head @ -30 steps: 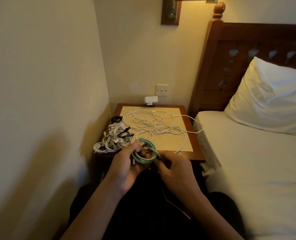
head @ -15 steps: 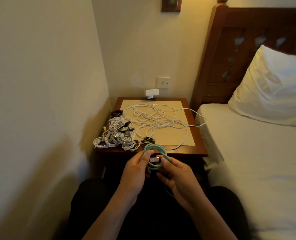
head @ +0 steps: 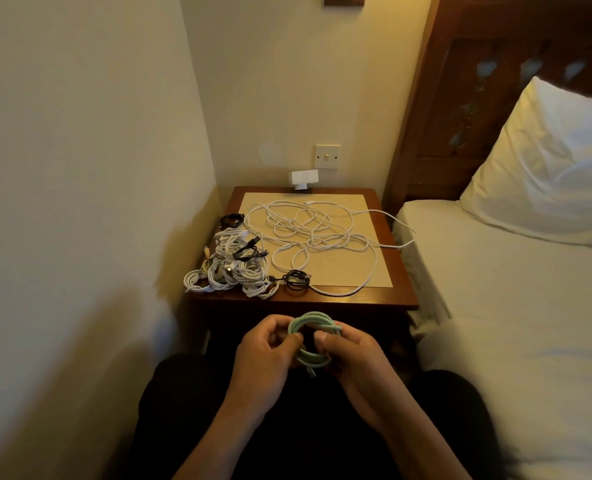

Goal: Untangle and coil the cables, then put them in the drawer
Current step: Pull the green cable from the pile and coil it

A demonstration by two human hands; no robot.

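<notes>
A mint-green cable (head: pixel 310 322) is wound into a small coil in front of the wooden bedside table (head: pixel 396 271), above my lap. My left hand (head: pixel 263 355) grips the coil's left side with thumb and curled fingers. My right hand (head: pixel 350 355) pinches its right side. On the table lies a long loose white cable (head: pixel 308 230), tangled across a beige mat. A heap of coiled white and black cables (head: pixel 233 268) sits at the table's left edge. A small black coiled cable (head: pixel 296 279) lies near the front edge. No drawer is visible.
A wall runs close along the left. The bed (head: pixel 516 323) with a white pillow (head: pixel 547 168) stands to the right of the table. A small white device (head: pixel 304 177) sits at the table's back edge under a wall switch (head: pixel 327 156).
Both hands have drawn the green coil back from the table's front edge toward my lap. The view has tilted down. The cable's plug end is now tucked in by my right hand.
</notes>
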